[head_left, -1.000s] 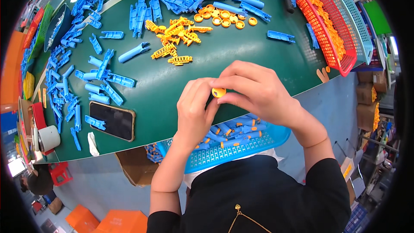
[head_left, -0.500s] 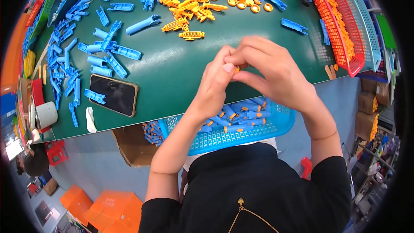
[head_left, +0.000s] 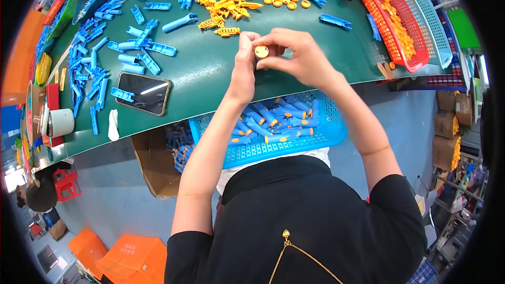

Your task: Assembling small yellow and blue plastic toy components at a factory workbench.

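Above the table's near part, my hands meet around a small piece with a round yellow cap (head_left: pixel 261 52) turned up toward me. My left hand (head_left: pixel 243 71) is closed, with its thumb along the left of the cap; whatever lies inside its fingers is hidden. My right hand (head_left: pixel 297 57) is closed from the other side, thumb and forefinger at the cap's right. Just beyond lie a heap of yellow ribbed parts (head_left: pixel 227 8) and several loose yellow caps (head_left: pixel 277 3). Below my hands, a blue basket (head_left: pixel 326 135) holds several blue tubes with orange ends (head_left: pixel 281 118).
Blue half-shell parts (head_left: pixel 144 42) are strewn over the green table (head_left: pixel 205 79), mostly left and far. A phone (head_left: pixel 143 93) bears one blue shell. A red basket (head_left: pixel 418 63) of orange parts stands right. Below the table edge is a cardboard box (head_left: pixel 152 165) of blue pieces.
My hands have shifted left and slightly away from me within the view. The yellow cap, mostly covered before, now shows its round face. The whole view has also shifted a little.
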Motion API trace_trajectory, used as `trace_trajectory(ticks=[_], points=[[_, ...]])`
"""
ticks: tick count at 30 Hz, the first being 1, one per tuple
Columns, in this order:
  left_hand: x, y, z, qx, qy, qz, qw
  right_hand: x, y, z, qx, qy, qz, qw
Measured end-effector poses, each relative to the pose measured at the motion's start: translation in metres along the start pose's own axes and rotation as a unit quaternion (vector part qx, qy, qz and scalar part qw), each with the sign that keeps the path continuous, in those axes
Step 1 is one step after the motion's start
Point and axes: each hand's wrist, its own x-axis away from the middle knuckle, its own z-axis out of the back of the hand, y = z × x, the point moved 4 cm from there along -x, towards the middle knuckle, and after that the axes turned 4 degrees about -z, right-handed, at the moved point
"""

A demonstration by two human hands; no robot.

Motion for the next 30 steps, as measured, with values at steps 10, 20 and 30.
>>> trace_trajectory(ticks=[10,20,30], points=[[-0.001,-0.008,0.001,-0.042,0.027,-0.038,0.998,0.010,0.015,-0.010,-0.073,0.039,-0.068,0.994],[0.000,-0.006,0.000,-0.051,0.036,-0.103,0.993,0.011,0.014,-0.026,-0.090,0.160,-0.065,0.981],[0.041,0.087,0.059,-0.609,0.033,-0.183,0.771,0.046,-0.020,-0.003,-0.016,-0.108,-0.130,0.985]])
